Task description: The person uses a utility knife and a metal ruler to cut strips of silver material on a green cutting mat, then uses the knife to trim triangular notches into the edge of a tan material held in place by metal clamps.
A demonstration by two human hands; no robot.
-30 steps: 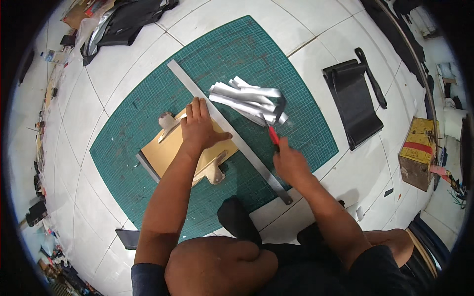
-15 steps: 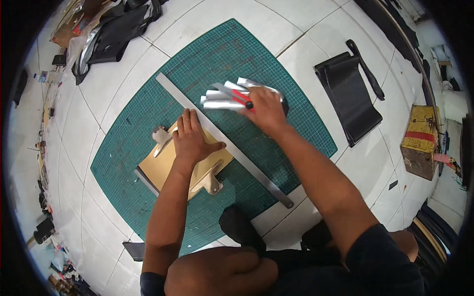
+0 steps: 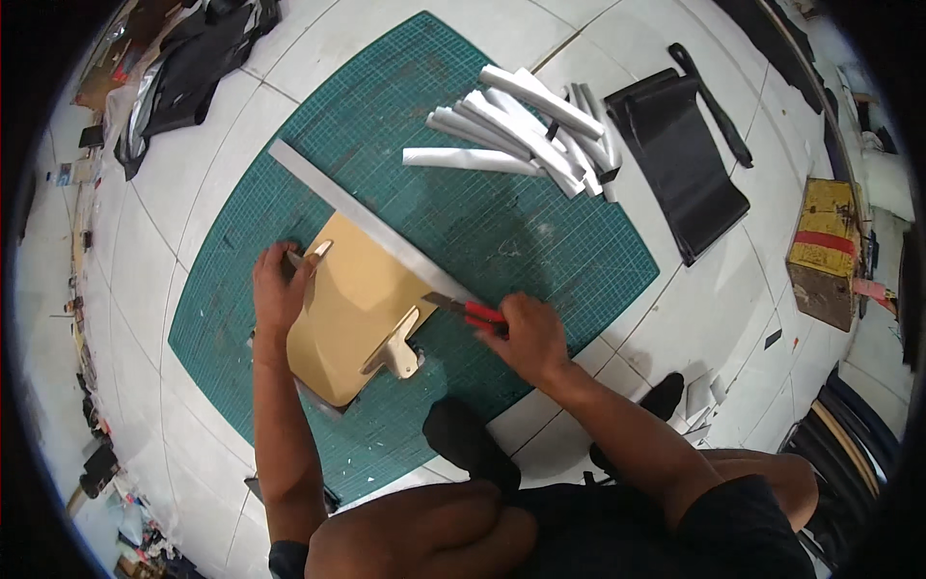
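Observation:
A tan sheet point(image 3: 362, 289) lies on the green cutting mat point(image 3: 424, 96), with a metal bulldog clip point(image 3: 397, 355) on its near right side. At the sheet's left edge my left hand point(image 3: 278, 297) has its fingers closed round a second bulldog clip point(image 3: 322, 249), mostly hidden by them. A long steel ruler point(image 3: 357, 212) runs diagonally along the sheet's far right edge. My right hand point(image 3: 532, 340) grips a red utility knife point(image 3: 482, 317), its blade pointing left over the sheet's right corner, close to the ruler.
Several silvery-white strips point(image 3: 531, 125) lie heaped on the mat's far right part. Beyond them are folded black material point(image 3: 680, 164) and a black strap point(image 3: 712, 106). A yellow and brown box point(image 3: 822, 253) stands at the right. My foot point(image 3: 468, 444) rests at the mat's near edge.
My left hand has left the ruler and moved left to the clip. My right hand has let go of the strips, now heaped farther off, and come nearer with the knife.

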